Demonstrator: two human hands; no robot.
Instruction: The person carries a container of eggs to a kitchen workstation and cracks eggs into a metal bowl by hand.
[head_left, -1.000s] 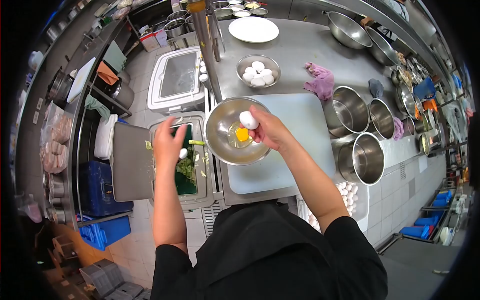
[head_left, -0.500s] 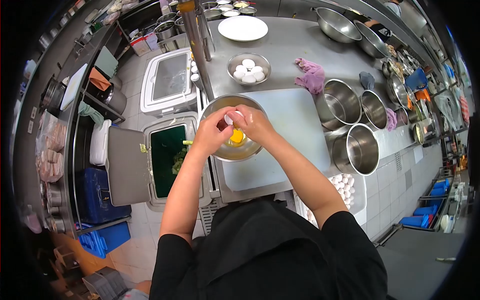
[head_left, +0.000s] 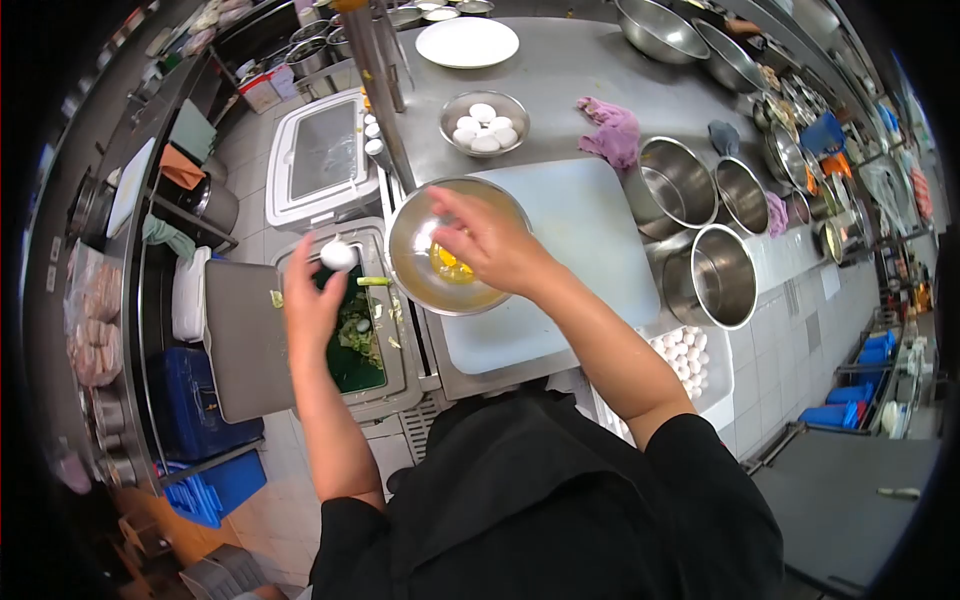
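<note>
While the steel counter (head_left: 560, 85) spreads across the upper middle of the view, a pale cutting board (head_left: 590, 225) lies flat along its near edge. Left of the counter, a waste bin (head_left: 397, 375) has its grey lid (head_left: 245, 340) folded outward, with leafy scraps (head_left: 357, 337) inside. Three steel pots (head_left: 712, 275) are grouped to the right of the board, and a round steel mixing bowl (head_left: 408, 245) overlaps the board's left side. Behind this stands a smaller bowl (head_left: 452, 113) of whole white eggs (head_left: 482, 113).

Of the two hands, the right hand (head_left: 490, 240) is over the mixing bowl, fingers loosely extended and grasping nothing visible. The left hand (head_left: 312, 305) is above the waste bin, its fingers spread and released. Just beside those fingers, over the bin, is a blurred white eggshell (head_left: 338, 256); whether it touches them, I cannot tell. Smallest, yellow egg yolk (head_left: 452, 268) lies at the bottom of the mixing bowl, partly below the right hand.
</note>
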